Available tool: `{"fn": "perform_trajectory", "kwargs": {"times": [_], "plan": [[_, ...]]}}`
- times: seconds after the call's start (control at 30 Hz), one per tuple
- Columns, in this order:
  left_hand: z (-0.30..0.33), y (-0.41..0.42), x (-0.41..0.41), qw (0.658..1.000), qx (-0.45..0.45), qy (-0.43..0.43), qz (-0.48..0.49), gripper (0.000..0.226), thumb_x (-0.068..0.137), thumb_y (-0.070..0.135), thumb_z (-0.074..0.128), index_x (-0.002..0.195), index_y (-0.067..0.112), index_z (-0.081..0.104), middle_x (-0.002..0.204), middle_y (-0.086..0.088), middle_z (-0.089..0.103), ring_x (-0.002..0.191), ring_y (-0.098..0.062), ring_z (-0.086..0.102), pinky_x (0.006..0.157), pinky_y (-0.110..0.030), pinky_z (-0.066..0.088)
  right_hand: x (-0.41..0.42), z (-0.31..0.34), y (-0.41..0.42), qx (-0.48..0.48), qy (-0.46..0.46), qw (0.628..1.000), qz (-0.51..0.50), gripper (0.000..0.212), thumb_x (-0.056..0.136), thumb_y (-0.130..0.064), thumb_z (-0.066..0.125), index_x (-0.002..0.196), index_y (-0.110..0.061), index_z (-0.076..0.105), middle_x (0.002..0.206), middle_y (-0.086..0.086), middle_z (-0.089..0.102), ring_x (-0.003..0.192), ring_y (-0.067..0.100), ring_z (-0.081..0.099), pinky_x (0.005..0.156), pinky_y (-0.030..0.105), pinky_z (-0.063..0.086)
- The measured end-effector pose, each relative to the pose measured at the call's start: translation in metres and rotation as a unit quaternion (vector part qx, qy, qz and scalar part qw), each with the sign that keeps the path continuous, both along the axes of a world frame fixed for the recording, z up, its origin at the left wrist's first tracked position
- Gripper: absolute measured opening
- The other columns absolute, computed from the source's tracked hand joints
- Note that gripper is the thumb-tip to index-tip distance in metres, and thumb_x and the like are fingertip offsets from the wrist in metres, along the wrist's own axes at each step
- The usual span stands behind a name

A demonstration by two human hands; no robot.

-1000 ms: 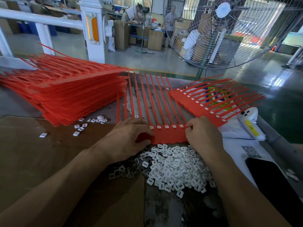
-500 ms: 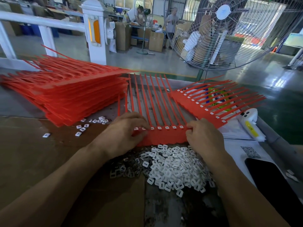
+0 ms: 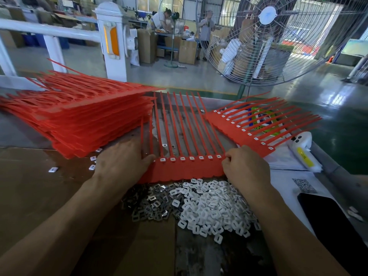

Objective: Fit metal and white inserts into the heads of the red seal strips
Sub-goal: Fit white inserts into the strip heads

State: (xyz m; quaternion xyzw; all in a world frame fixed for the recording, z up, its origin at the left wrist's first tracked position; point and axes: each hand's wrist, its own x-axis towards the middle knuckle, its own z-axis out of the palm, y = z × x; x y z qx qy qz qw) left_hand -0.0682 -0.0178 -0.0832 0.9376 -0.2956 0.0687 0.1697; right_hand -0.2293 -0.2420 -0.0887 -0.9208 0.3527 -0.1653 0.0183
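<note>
Head view – step in hand: the red seal strip sheet (image 3: 185,168) lay flat on the bench (image 3: 39,192) between both hands, its heads toward the person; the white inserts showing along its head row suggested the fitting on this sheet was nearly done.
Left hand: the left hand (image 3: 121,160) lay palm-down on the sheet's left end, fingers loosely bent, thumb against the edge – pressing rather than pinching, as far as could be seen.
Right hand: the right hand (image 3: 245,168) had its fingers curled at the sheet's right end, at the last head; whether it pinched an insert could not be told.
Next move, as a judgement: seat the insert at the covered left end if one was missing, then lift the sheet aside and draw a fresh one from the stack – a flat, even press would matter.
Count, sheets: one in work, one fitted sheet (image 3: 239,130) at the right, and a tall stack of red sheets (image 3: 79,116) at the left, too many to count.
Count, inserts in view on the worked sheet: seven.
Count, loose parts: a pile of white inserts (image 3: 215,208) and a smaller pile of metal inserts (image 3: 149,204), both past counting; several stray pieces (image 3: 53,169) by the stack.
</note>
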Motion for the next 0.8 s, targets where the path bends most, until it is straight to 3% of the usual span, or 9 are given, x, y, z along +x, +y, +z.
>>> {"fn": "perform_trajectory", "kwargs": {"times": [0.17,0.3,0.4,0.5,0.57,0.63,0.73,0.8], "plan": [[-0.001,-0.002,0.000,0.998,-0.012,0.057,-0.004,0.038,0.088,0.059,0.065,0.105,0.025,0.061,0.100,0.001,0.067,0.094,-0.024,0.065,0.079,-0.039,0.052,-0.001,-0.002,0.004,0.024,-0.019,1.000,0.000,0.021,0.100,-0.027,0.051,0.105,-0.015,0.067,0.103,0.008,0.061,0.092,0.027,0.061,0.075,0.042,0.055],[-0.003,-0.002,0.004,0.995,-0.046,0.086,-0.012,0.035,0.086,0.055,0.070,0.103,0.026,0.060,0.094,0.002,0.063,0.092,-0.023,0.062,0.076,-0.038,0.048,-0.004,-0.004,-0.003,0.150,-0.142,0.978,-0.022,0.031,0.098,-0.028,0.061,0.127,-0.019,0.066,0.120,0.002,0.066,0.106,0.020,0.062,0.090,0.039,0.053],[-0.004,-0.004,0.002,0.988,-0.100,0.116,-0.020,0.031,0.085,0.051,0.074,0.103,0.030,0.060,0.093,0.008,0.063,0.089,-0.016,0.060,0.077,-0.035,0.048,-0.004,0.000,-0.008,0.259,-0.272,0.926,-0.029,0.028,0.096,-0.030,0.065,0.123,-0.024,0.070,0.113,-0.009,0.070,0.094,0.008,0.064,0.078,0.026,0.050],[-0.004,-0.008,-0.001,0.971,-0.167,0.163,-0.042,0.021,0.084,0.043,0.079,0.092,0.034,0.061,0.088,0.013,0.063,0.082,-0.006,0.061,0.069,-0.027,0.047,-0.002,0.003,-0.008,0.369,-0.337,0.866,-0.025,0.009,0.095,-0.028,0.067,0.100,-0.025,0.074,0.078,-0.013,0.076,0.073,0.015,0.073,0.063,0.034,0.062],[-0.002,-0.010,-0.002,0.959,-0.211,0.182,-0.052,0.019,0.086,0.036,0.079,0.092,0.036,0.061,0.090,0.014,0.062,0.082,-0.002,0.060,0.067,-0.022,0.048,-0.003,0.003,-0.009,0.385,-0.337,0.859,-0.017,0.011,0.095,-0.029,0.067,0.087,-0.025,0.072,0.071,-0.013,0.075,0.063,0.016,0.072,0.050,0.029,0.058],[-0.001,-0.010,-0.002,0.945,-0.249,0.204,-0.060,0.022,0.090,0.028,0.076,0.107,0.032,0.064,0.098,0.009,0.064,0.087,-0.006,0.062,0.072,-0.026,0.053,-0.007,0.003,-0.012,0.398,-0.322,0.859,-0.011,0.014,0.096,-0.030,0.066,0.085,-0.023,0.072,0.065,-0.008,0.073,0.050,0.011,0.066,0.039,0.021,0.046],[0.000,-0.011,-0.003,0.921,-0.295,0.248,-0.066,0.028,0.092,0.017,0.073,0.119,0.023,0.067,0.106,0.000,0.066,0.093,-0.017,0.066,0.084,-0.038,0.058,-0.013,0.002,-0.019,0.415,-0.280,0.866,0.004,0.019,0.097,-0.032,0.064,0.089,-0.017,0.073,0.055,0.004,0.068,0.041,0.013,0.059,0.036,0.019,0.038],[-0.002,-0.011,-0.003,0.908,-0.315,0.267,-0.072,0.030,0.092,0.014,0.073,0.120,0.023,0.067,0.108,0.000,0.067,0.095,-0.019,0.067,0.084,-0.038,0.059,-0.015,0.002,-0.021,0.414,-0.269,0.870,0.009,0.018,0.098,-0.031,0.062,0.092,-0.017,0.072,0.055,0.009,0.068,0.041,0.017,0.059,0.036,0.022,0.038]]}}
